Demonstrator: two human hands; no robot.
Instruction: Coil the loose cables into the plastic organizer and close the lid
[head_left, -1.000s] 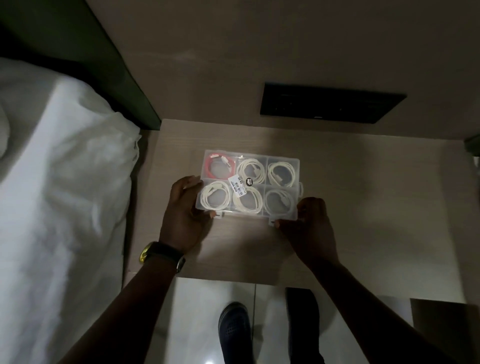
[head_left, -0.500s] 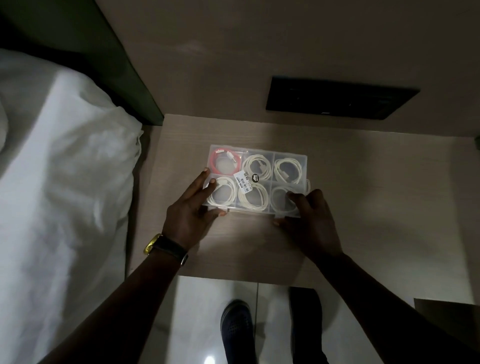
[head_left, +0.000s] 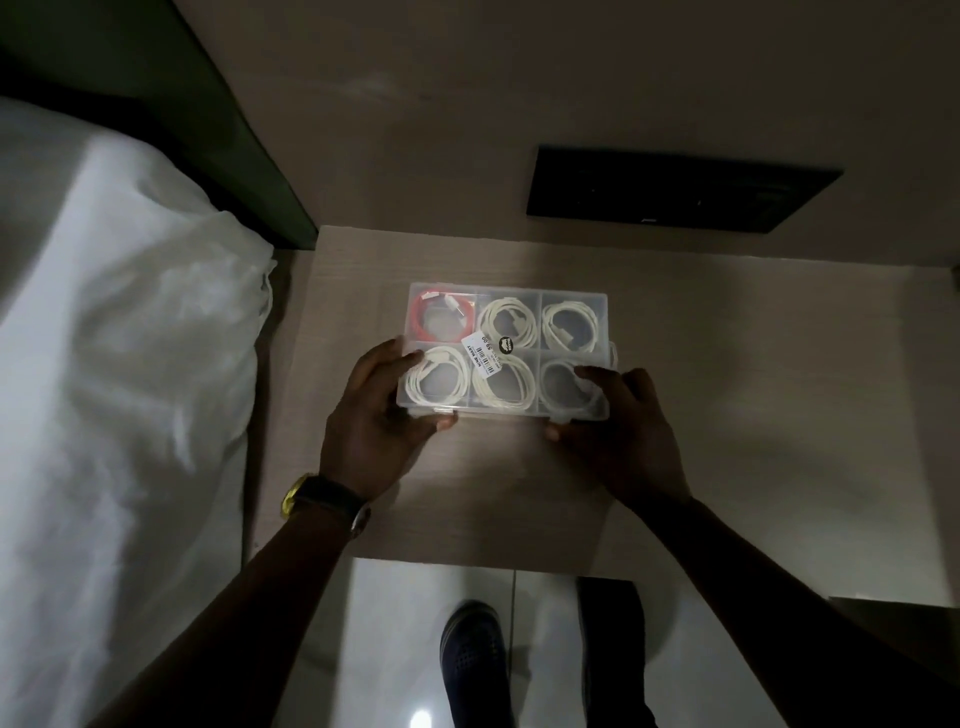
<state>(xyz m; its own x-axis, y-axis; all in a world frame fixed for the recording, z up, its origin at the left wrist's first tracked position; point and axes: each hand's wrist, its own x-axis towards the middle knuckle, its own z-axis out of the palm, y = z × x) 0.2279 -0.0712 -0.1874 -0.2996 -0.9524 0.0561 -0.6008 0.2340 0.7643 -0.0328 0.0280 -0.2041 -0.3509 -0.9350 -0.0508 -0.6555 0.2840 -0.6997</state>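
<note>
- At the far left, a white bed cover (head_left: 119, 364) lies beside the wooden table (head_left: 727, 389).
- The left hand (head_left: 382, 415), with a wristwatch (head_left: 324, 501) on its wrist, grips the near-left corner of the plastic organizer (head_left: 506, 353): fingers on the lid, thumb at the front edge by a latch.
- The organizer sits flat mid-table, its clear lid down; six compartments each hold a coil, one red cable (head_left: 441, 322) at the far left, the other white cables (head_left: 506, 325).
- A price sticker (head_left: 483, 356) sits on the lid's middle.
- The right hand (head_left: 618, 436) clamps the near-right corner likewise, fingers on top, thumb at the front.
- A dark panel (head_left: 675, 195) is set in the wall beyond.
</note>
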